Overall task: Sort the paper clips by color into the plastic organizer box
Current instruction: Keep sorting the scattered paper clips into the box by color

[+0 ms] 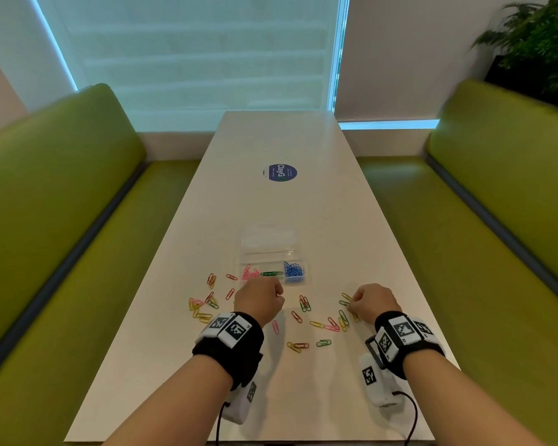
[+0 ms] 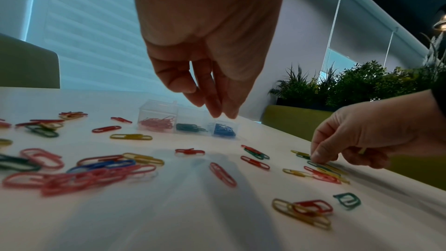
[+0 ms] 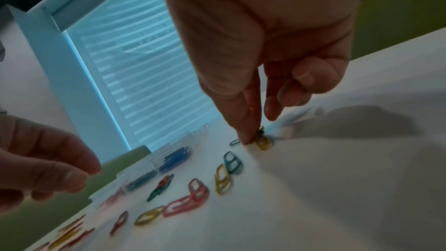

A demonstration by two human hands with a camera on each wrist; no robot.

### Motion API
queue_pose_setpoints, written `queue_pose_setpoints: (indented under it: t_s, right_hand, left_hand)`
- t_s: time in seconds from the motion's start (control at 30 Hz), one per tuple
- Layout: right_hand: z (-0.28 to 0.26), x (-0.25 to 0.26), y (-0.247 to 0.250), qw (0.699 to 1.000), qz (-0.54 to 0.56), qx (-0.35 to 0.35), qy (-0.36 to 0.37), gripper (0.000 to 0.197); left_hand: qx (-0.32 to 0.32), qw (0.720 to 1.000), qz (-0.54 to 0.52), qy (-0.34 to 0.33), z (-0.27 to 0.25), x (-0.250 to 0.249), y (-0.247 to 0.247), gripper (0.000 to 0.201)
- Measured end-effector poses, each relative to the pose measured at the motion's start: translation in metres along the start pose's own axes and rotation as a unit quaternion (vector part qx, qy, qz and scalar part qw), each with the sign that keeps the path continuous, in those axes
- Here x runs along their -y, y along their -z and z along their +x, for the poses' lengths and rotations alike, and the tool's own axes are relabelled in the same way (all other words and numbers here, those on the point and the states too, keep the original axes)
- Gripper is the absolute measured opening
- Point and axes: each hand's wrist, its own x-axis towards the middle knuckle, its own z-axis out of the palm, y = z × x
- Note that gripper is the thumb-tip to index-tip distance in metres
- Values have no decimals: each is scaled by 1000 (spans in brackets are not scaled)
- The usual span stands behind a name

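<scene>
1. Across the table (image 1: 303, 201) we go, a long pale top running between two green benches (image 1: 62, 194), window blind behind, plants (image 1: 538, 43) up in the far right corner.
2. Next, our box (image 1: 273, 255), clear plastic, lid flipped back, sitting mid-table just beyond our hands. The near row holds pink clips (image 1: 250, 272) on the left, green clips (image 1: 271, 273) in the middle and blue clips (image 1: 293, 271) on the right.
3. Left hand (image 1: 260, 299) hovers just short of the box, fingers hanging down and drawn loosely together; the left wrist view shows nothing between them, so we call it empty.
4. Right hand (image 1: 372, 300) is down on the table to the right, thumb and forefinger tips (image 3: 248, 136) pinching at a small cluster. They look to be closing on a yellow clip (image 3: 264, 143) with a green one tangled in, though the blur keeps us from saying it is off the surface.
5. Loose clips (image 1: 316, 323), red, yellow, green and pink, lie scattered left, centre and right of our hands, so plenty is left, we reckon.
6. To do this pick well, we'd pin one clip by its end, slide it clear of its neighbour, then lift. Two colours riding up together would mean a mis-sort.
7. We'd carry it low and let go right over its own compartment. No yellow or red shows in the box yet, so we'd start a fresh cell.
</scene>
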Motion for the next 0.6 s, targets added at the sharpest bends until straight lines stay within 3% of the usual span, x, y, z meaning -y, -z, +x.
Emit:
queue_pose_setpoints:
  t_s: [0.17,0.43,0.6]
  right_hand:
    - [1,-2,-1,1000,-8,21,-2,16]
    - [-7,0,1,990,-125,10,62,24]
    - [-7,-2,1,988,-130,13,78,23]
  left_hand:
    - [6,1000,-3,-8,-1,-5,-4,23]
    - [23,999,8,-33,0,-22,-13,23]
    - [52,997,9,-55,2,-34,-22,24]
